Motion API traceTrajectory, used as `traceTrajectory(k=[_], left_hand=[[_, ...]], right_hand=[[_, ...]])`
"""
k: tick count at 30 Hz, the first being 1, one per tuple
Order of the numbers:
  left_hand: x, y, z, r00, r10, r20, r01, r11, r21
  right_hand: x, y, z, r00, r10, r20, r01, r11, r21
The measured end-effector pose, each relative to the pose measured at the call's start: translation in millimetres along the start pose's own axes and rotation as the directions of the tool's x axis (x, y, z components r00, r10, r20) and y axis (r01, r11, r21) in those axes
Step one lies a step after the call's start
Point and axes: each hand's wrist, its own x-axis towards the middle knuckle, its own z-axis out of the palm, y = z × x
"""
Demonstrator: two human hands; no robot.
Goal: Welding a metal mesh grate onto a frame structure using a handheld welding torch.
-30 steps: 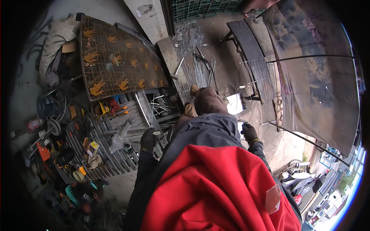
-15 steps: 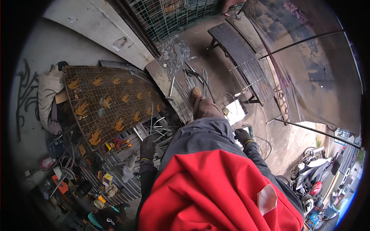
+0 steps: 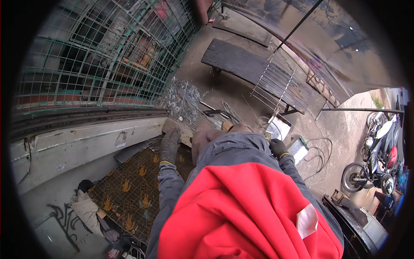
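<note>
My left hand (image 3: 170, 146), in a grey glove with a yellow cuff edge, reaches forward beside my left leg. Its fingers look stretched out, slightly smeared, with nothing visible in them. It is over the edge of the dark patterned board (image 3: 142, 185), near the end of a pale ledge. On the other side, my right hand (image 3: 278, 149), in a dark glove, is closed at my right hip. What it grips, if anything, is hidden; a small yellow piece (image 3: 268, 136) shows just beyond it. Close to its right stands a pale box (image 3: 298, 150) with a green corner.
A long dark bench (image 3: 241, 64) stands ahead, with a metal wire rack (image 3: 276, 80) at its right end. Metal scraps (image 3: 183, 101) and rods lie on the floor ahead. Green wire mesh (image 3: 99, 64) rises at left. Cable loops (image 3: 323, 155) and a motorcycle (image 3: 375, 159) are at right.
My view has turned left, bringing the mesh and ledge into the left side. My left hand has moved from above the metal bars and tools to near the ledge. My right hand stays by my hip.
</note>
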Motion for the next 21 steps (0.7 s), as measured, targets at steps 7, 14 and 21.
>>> traceTrajectory(k=[7, 14, 21], left_hand=[[130, 81, 3, 0.907, 0.330, 0.261, -0.407, 0.848, 0.341], [218, 225, 73, 0.805, 0.207, 0.557, -0.453, 0.819, 0.351], [343, 342, 79, 0.778, -0.094, 0.621, -0.319, 0.793, 0.519]], right_hand=[[6, -62, 9, 0.976, 0.191, -0.107, -0.149, 0.937, 0.317], [11, -67, 76, 0.745, 0.325, -0.583, -0.107, 0.920, 0.376], [34, -156, 198, 0.528, 0.684, -0.504, -0.210, 0.680, 0.703]])
